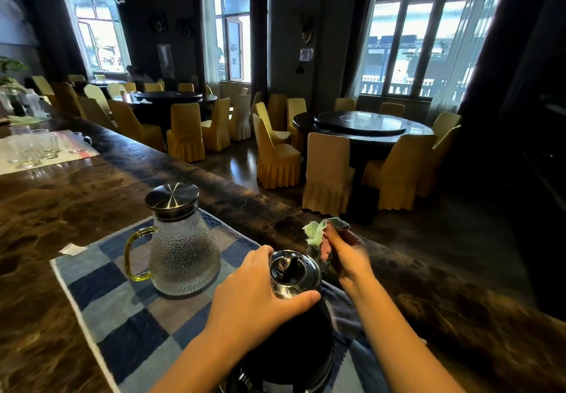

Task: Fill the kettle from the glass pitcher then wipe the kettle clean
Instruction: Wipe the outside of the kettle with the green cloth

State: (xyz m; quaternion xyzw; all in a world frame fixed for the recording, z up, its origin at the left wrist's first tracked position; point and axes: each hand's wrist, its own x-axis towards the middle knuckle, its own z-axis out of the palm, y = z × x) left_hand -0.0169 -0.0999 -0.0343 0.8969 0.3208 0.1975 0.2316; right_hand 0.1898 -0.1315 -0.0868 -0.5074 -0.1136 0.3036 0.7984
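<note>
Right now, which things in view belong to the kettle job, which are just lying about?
Job: kettle, glass pitcher, cloth, left hand, right hand.
Lying about: drinking glasses, paper scrap, checked mat, dining chairs.

My left hand (257, 297) curls over the top of the kettle (295, 276), fingers wrapped round its far side and thumb laid along the near edge, the bare forearm rising from the lower middle. My right hand (347, 256) sits just beyond, fingers bunched round a cloth (317, 234), its bare forearm running in from the lower right.
</note>
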